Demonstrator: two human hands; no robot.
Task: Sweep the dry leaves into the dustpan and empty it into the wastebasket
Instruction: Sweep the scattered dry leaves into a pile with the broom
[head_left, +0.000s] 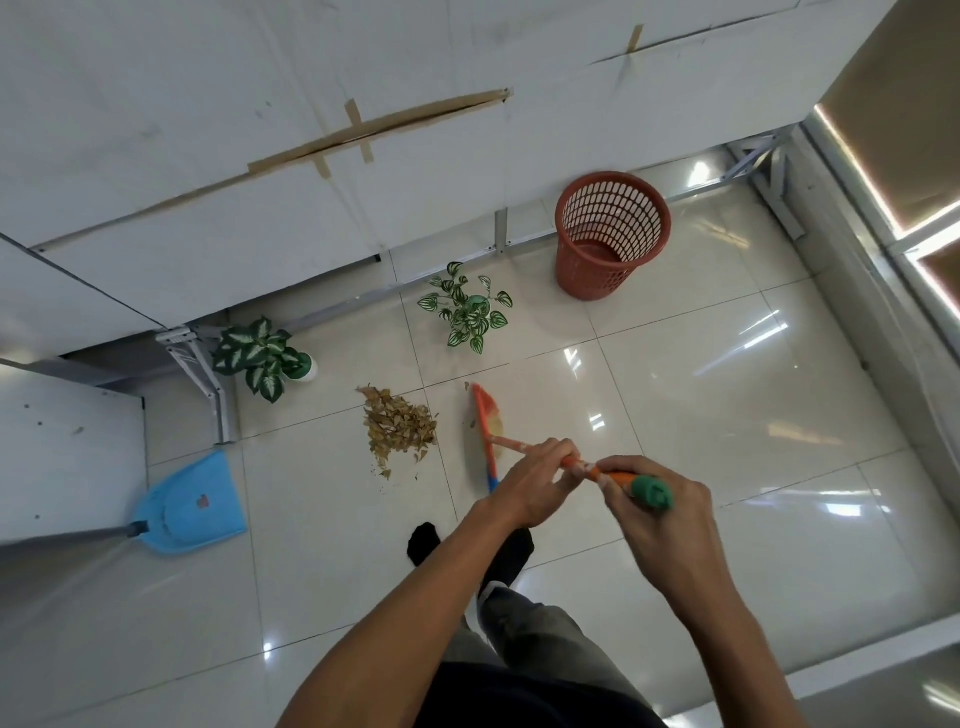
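Both hands grip the broom (487, 415): the left hand (524, 488) curls round the patterned shaft, and the right hand (660, 499) wraps it just below the green end cap. The handle slants away and leftward to the brush head, which lies lengthwise on the floor (727, 364) just right of the dry leaves (397, 428). The blue dustpan (195, 504) lies well left, its small red mark unreadable. The wastebasket (610, 234) stands upright beyond.

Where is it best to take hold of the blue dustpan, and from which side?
Grip the grey handle, not the scoop of the blue dustpan. The handle leaves the scoop's back and runs to the view's left edge, away from the dry leaves, so come from the left. The left hand and right hand both grip the broom; free one first.
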